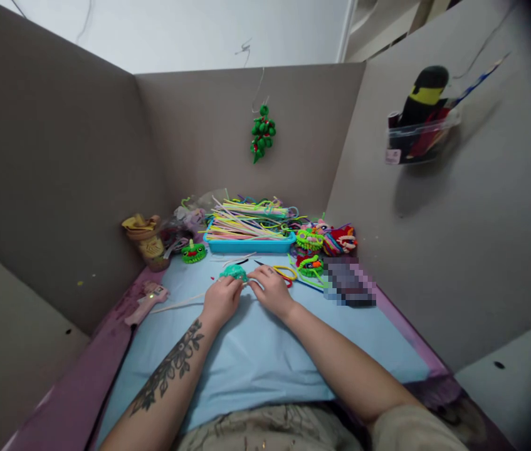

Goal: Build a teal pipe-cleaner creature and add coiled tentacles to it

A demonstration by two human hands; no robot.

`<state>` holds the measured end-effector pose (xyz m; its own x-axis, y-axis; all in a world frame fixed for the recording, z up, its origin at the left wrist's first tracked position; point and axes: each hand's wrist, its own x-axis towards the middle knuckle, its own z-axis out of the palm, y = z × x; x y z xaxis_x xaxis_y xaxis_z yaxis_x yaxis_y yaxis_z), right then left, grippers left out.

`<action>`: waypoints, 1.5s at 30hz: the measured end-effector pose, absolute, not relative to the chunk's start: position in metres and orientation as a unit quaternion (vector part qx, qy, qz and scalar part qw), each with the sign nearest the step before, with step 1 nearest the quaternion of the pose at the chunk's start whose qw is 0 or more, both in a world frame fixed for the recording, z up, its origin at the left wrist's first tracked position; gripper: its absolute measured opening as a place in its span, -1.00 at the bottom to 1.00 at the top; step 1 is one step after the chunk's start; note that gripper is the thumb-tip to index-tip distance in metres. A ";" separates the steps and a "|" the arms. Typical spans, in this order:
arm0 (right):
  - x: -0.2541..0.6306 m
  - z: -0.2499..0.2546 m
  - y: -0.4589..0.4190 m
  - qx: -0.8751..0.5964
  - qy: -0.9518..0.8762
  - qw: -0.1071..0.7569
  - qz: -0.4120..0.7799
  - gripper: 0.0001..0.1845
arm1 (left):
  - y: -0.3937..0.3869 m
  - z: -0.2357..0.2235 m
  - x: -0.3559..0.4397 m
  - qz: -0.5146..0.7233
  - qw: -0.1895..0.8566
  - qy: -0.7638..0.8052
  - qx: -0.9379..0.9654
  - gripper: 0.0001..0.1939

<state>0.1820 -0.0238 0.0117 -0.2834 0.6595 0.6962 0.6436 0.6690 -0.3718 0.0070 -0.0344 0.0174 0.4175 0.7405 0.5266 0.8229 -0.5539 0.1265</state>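
teal piece (234, 271) | touching left hand (222, 302), beyond it | right hand (272, 292) beside

A rounded, fuzzy teal-green piece of bunched pipe cleaner (233, 272) sits at the fingers (234, 289) of the left hand, midway between the desk's (265, 351) side edges and nearer its far edge; its near side is covered. A thin, straight off-white pipe cleaner (178, 304) slants toward the desk's left edge, its inner end hidden.
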 end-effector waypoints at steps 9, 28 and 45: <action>0.171 0.005 -0.027 -0.479 -0.822 0.294 -0.090 -0.83 | -0.032 0.012 0.006 -0.245 0.109 -0.452 -0.851 -0.70; 0.150 -0.002 -0.016 -0.351 -0.390 0.561 0.641 -0.71 | -0.043 0.004 0.017 -0.377 0.089 -0.435 -0.813 -0.78; 0.153 -0.008 -0.017 -0.405 -0.561 0.562 0.454 -0.84 | -0.036 0.002 0.017 -0.409 -0.012 -0.456 -0.790 -0.86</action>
